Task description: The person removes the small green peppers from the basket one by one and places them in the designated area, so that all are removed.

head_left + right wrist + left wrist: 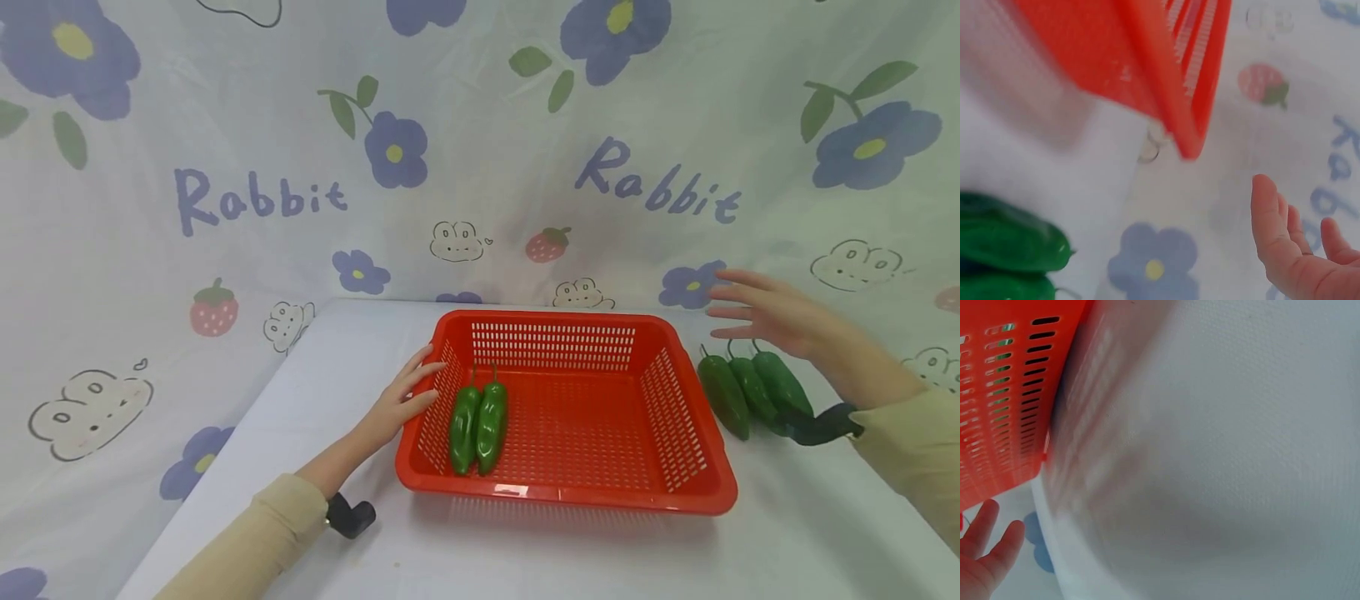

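Two glossy green peppers [477,429] lie side by side in the left part of a red plastic basket [566,496], their stems toward the back. At the basket's left rim is my left hand [396,404], fingers spread and fingertips overlapping the rim in the head view. Off to the right, my right hand [772,312] hovers above the table with its fingers extended and nothing in them. Below it, three more green peppers [753,387] lie in a row beside the basket's right wall. The right wrist view shows part of those green peppers [1007,244] at its lower left.
The white table [315,367] carries the basket near its middle. Behind it hangs a pale curtain [480,192] printed with purple flowers, strawberries, rabbits and the word Rabbit. A black wrist strap [821,425] sits over part of the right-hand peppers in the head view.
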### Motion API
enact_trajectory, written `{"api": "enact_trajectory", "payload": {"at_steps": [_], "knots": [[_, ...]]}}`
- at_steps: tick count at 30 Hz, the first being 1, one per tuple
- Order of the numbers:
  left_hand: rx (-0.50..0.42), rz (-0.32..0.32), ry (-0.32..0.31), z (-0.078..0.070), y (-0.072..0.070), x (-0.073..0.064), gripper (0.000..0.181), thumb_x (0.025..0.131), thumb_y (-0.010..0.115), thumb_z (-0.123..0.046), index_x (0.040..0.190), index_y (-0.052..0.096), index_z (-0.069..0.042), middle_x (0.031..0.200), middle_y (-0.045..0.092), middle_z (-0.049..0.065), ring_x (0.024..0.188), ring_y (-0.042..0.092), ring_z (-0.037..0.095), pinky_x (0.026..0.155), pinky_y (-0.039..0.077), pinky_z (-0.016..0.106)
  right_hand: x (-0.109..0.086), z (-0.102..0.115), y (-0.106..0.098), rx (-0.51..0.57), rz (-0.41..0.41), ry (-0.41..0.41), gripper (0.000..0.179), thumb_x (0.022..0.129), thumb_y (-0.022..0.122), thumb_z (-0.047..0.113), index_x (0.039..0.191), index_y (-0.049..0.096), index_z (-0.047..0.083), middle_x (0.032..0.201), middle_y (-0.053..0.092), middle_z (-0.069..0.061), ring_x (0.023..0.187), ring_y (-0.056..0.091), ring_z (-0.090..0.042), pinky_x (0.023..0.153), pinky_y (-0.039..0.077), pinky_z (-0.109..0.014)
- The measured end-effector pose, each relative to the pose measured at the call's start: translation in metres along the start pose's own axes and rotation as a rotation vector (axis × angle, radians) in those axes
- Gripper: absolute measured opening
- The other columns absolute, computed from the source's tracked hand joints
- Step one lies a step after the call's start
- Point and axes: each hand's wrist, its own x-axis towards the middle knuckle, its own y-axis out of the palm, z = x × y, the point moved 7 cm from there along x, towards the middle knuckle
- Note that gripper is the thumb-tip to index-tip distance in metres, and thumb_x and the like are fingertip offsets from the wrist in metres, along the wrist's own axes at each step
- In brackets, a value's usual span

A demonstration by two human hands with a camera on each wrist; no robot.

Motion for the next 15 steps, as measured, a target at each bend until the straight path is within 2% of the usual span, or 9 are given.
{"api": "enact_trajectory", "payload": {"at_steps": [5,8,11,13,15], "knots": [[0.001,-0.001,0.001,-0.001,0.001,0.0,0.042,0.092,0.049,-0.016,0.133,0.045,-0.007,0.152,0.014,0.01,0.137,0.015,0.036,0.095,0.04,0.055,0.001,0.018,0.022,0.006,0.002,-0.007,0.069,0.097,0.04,0.034,0.147,0.002,0.005,0.14,0.028,-0.014,0.093,0.056,0.005,0.085,0.051,-0.04],[-0.002,-0.002,0.0,-0.002,0.001,0.0,0.042,0.092,0.049,-0.016,0.133,0.045,-0.006,0.152,0.014,0.01,0.137,0.014,0.036,0.096,0.039,0.056,0.003,0.027,0.034,-0.008,0.011,-0.015,0.067,0.097,0.04,0.034,0.147,0.005,0.006,0.144,0.022,-0.022,0.096,0.055,0.0,0.087,0.049,-0.044],[-0.003,-0.002,0.001,-0.002,0.0,0.0,0.042,0.092,0.049,-0.016,0.133,0.044,-0.006,0.152,0.014,0.01,0.137,0.015,0.036,0.095,0.04,0.055,0.004,0.034,0.046,-0.002,0.022,-0.02,0.067,0.097,0.04,0.034,0.147,0.005,0.006,0.144,0.022,-0.024,0.111,0.052,-0.019,0.09,0.046,-0.048],[-0.003,-0.002,0.001,-0.002,0.0,0.0,0.042,0.092,0.049,-0.016,0.133,0.045,-0.005,0.152,0.014,0.01,0.137,0.016,0.037,0.094,0.041,0.054,0.006,0.038,0.054,0.009,0.029,-0.021,0.068,0.096,0.041,0.035,0.147,0.005,0.006,0.145,0.023,-0.024,0.12,0.044,-0.033,0.091,0.044,-0.049],[-0.003,0.0,0.001,-0.001,0.001,0.0,0.042,0.092,0.049,-0.016,0.133,0.045,-0.005,0.152,0.013,0.011,0.136,0.016,0.037,0.093,0.042,0.053,0.007,0.042,0.061,0.027,0.032,-0.016,0.07,0.096,0.043,0.035,0.147,0.004,0.007,0.146,0.022,-0.024,0.126,0.035,-0.041,0.092,0.043,-0.05]]}}
